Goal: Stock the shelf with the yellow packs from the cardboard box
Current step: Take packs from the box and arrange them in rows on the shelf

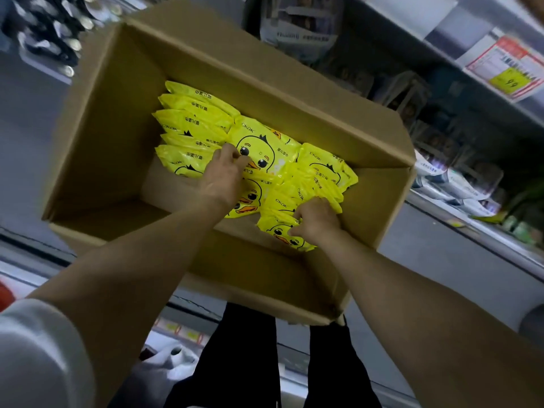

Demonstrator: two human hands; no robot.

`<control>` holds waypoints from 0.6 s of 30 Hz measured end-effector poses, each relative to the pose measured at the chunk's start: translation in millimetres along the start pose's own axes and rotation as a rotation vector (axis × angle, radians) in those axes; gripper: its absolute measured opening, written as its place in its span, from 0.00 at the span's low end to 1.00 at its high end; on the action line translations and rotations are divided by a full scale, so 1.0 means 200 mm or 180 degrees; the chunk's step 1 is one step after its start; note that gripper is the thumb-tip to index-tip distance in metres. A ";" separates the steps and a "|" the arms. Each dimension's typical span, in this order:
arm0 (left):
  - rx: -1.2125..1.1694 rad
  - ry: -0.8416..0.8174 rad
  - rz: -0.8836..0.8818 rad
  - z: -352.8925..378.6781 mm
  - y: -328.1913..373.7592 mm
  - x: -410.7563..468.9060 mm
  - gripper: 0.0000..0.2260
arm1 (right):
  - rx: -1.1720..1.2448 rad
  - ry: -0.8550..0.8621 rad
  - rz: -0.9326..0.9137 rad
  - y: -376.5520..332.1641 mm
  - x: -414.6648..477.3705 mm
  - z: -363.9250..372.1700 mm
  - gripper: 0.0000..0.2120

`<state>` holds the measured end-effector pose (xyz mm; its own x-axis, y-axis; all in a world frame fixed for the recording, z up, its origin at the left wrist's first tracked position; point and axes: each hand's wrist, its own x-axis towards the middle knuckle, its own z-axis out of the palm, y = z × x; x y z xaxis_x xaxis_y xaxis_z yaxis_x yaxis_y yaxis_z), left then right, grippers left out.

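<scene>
An open cardboard box fills the middle of the view, seen from above. Several yellow packs with a duck print lie inside it, some stacked on edge at the left, others lying loose at the right. My left hand reaches into the box, and its fingers curl onto the loose packs in the middle. My right hand grips the yellow packs near the box's near right corner.
Shelves with grey and white packaged goods run along the right, with a red and yellow price tag on a shelf edge. Dark hanging goods sit at the upper left. Black trousers show below the box.
</scene>
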<state>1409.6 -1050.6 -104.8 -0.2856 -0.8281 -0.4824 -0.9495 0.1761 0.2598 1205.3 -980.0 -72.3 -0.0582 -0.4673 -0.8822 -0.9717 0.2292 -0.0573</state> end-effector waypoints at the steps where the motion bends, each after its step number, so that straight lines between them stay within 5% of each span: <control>1: 0.0054 0.0040 0.0032 0.01 -0.01 0.01 0.27 | -0.0072 0.0033 0.0007 -0.01 0.00 0.01 0.24; 12: 0.0252 -0.0009 0.0024 -0.02 0.03 0.06 0.12 | 0.0233 0.0120 0.0147 -0.01 0.04 0.03 0.14; 18: -0.0710 -0.0040 -0.0299 -0.06 0.00 0.00 0.09 | 0.0760 0.0216 0.0023 0.02 -0.06 -0.01 0.14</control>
<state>1411.3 -1057.0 -93.8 -0.2004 -0.8283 -0.5232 -0.9200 -0.0245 0.3911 1201.7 -974.3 -61.3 -0.0881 -0.5193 -0.8500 -0.8899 0.4244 -0.1671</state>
